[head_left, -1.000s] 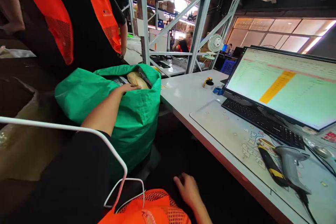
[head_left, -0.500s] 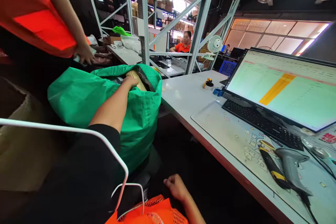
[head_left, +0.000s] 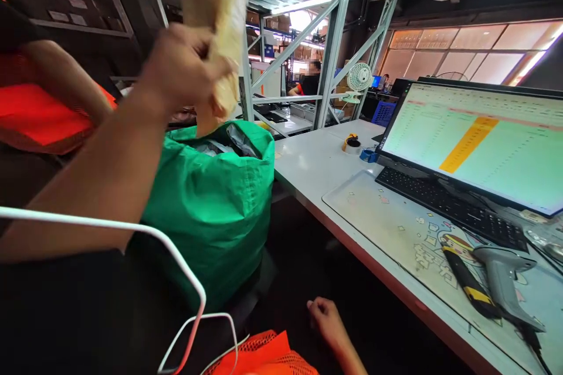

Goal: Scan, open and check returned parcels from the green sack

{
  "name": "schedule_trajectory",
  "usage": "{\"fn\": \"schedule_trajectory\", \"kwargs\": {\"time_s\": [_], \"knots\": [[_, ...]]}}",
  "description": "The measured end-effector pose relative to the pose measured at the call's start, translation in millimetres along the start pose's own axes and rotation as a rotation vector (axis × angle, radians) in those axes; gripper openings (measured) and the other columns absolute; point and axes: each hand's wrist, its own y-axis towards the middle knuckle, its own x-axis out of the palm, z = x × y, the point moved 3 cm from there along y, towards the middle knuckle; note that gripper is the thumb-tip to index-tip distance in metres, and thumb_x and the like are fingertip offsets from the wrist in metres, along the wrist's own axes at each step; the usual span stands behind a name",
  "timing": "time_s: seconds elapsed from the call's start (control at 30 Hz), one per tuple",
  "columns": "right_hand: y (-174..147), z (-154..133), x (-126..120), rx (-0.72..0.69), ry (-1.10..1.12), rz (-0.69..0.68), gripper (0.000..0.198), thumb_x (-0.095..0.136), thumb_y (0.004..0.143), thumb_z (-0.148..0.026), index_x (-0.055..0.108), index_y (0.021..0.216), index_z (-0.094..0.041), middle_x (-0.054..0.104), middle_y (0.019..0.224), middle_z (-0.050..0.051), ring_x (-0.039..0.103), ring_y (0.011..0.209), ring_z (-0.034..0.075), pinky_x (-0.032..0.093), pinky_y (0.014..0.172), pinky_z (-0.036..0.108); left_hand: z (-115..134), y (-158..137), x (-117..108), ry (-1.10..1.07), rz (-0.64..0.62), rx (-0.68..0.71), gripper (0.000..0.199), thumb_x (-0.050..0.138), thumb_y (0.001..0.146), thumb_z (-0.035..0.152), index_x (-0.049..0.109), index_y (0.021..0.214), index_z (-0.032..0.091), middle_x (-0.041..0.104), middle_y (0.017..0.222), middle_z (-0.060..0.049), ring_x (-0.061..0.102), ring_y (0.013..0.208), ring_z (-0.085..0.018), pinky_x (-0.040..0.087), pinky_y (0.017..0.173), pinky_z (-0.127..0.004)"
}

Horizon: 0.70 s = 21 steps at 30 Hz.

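Observation:
A tan wrapped parcel (head_left: 224,17), blurred by motion, is raised above the green bag, and my left hand (head_left: 185,70) is closed round it. The parcel's top runs past the upper edge of the picture. Below it stands the green bag (head_left: 211,205), its mouth open, with grey plastic packages (head_left: 229,143) showing inside. My right hand (head_left: 325,319) hangs low in front of my orange mesh vest (head_left: 264,354), fingers curled in and nothing visible in them.
On the right, a white desk (head_left: 308,152) carries a monitor (head_left: 475,146), a keyboard (head_left: 448,205), a grey barcode scanner (head_left: 505,287), a black-and-yellow cutter (head_left: 470,281) and tape rolls (head_left: 352,143). A co-worker's arm (head_left: 65,76) is at left. White tubing (head_left: 132,225) crosses the foreground.
My left hand has lifted the tan parcel up out of the green bag. The co-worker at left has shifted further left. My right hand stays low and curled.

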Motion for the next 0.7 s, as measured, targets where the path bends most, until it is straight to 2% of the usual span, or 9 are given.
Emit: {"fn": "schedule_trajectory", "kwargs": {"time_s": [0.03,0.1,0.2,0.3,0.4,0.47,0.57,0.63,0.7], "knots": [[-5,4,-13,0.000,0.029,0.044,0.074,0.060,0.069,-0.096,0.043,0.062,-0.024,0.047,0.055,-0.001,0.038,0.054,0.012,0.028,0.057,0.029,30,-19,9,-0.035,-0.007,0.164,0.029,0.055,0.097,0.036,0.071,0.089,0.013,0.073,0.123,-0.004,0.072,0.123,-0.029,0.057,0.105,-0.040],[-20,12,-38,0.007,0.084,0.126,0.075,0.062,0.068,-0.097,0.042,0.063,-0.024,0.049,0.055,-0.001,0.038,0.053,0.011,0.028,0.056,0.029,78,-58,45,-0.093,-0.097,0.389,0.028,0.055,0.098,0.029,0.064,0.076,0.016,0.066,0.148,-0.002,0.065,0.137,-0.025,0.051,0.118,-0.036],[-54,23,-74,0.032,0.155,0.255,0.076,0.064,0.067,-0.097,0.043,0.064,-0.024,0.051,0.056,-0.001,0.040,0.053,0.012,0.028,0.056,0.029,126,-116,124,-0.118,-0.267,0.605,0.012,0.061,0.093,0.017,0.071,0.088,0.017,0.052,0.167,-0.008,0.048,0.156,-0.030,0.028,0.137,-0.050],[-96,32,-103,0.087,0.196,0.346,0.075,0.065,0.068,-0.096,0.047,0.067,-0.023,0.056,0.061,0.001,0.046,0.055,0.013,0.032,0.056,0.028,152,-173,208,-0.171,-0.605,0.693,0.014,0.063,0.090,0.013,0.075,0.097,0.015,0.053,0.166,-0.014,0.051,0.154,-0.034,0.029,0.136,-0.061],[-138,37,-123,0.143,0.238,0.440,0.077,0.065,0.069,-0.098,0.050,0.069,-0.022,0.058,0.064,0.002,0.048,0.057,0.013,0.033,0.056,0.028,158,-219,267,-0.186,-0.874,0.726,0.021,0.061,0.089,0.009,0.075,0.103,0.014,0.059,0.160,-0.016,0.054,0.151,-0.035,0.031,0.133,-0.068],[-161,33,-132,0.168,0.257,0.508,0.079,0.065,0.068,-0.099,0.050,0.068,-0.022,0.056,0.063,0.001,0.047,0.057,0.013,0.034,0.057,0.028,155,-236,286,-0.195,-0.888,0.736,0.027,0.059,0.089,0.006,0.074,0.109,0.013,0.059,0.160,-0.017,0.050,0.155,-0.036,0.024,0.135,-0.070],[-189,9,-147,0.170,0.215,0.540,0.077,0.067,0.071,-0.096,0.055,0.069,-0.020,0.059,0.066,0.003,0.051,0.061,0.015,0.039,0.060,0.029,146,-244,293,-0.242,-0.820,0.759,0.028,0.060,0.090,0.010,0.072,0.115,0.013,0.055,0.163,-0.019,0.046,0.158,-0.036,0.020,0.136,-0.070],[-204,-19,-164,0.126,0.124,0.574,0.071,0.065,0.081,-0.090,0.061,0.075,-0.019,0.062,0.070,0.004,0.056,0.066,0.017,0.044,0.064,0.030,137,-244,290,-0.291,-0.802,0.800,0.022,0.063,0.096,0.021,0.070,0.116,0.014,0.053,0.165,-0.019,0.044,0.159,-0.037,0.021,0.136,-0.069],[-214,-55,-188,0.049,0.000,0.646,0.062,0.063,0.091,-0.080,0.066,0.082,-0.019,0.065,0.074,0.004,0.060,0.071,0.018,0.048,0.067,0.030,125,-244,287,-0.346,-0.783,0.842,0.033,0.069,0.099,0.039,0.067,0.124,0.017,0.051,0.167,-0.017,0.041,0.161,-0.037,0.022,0.137,-0.067]]}}
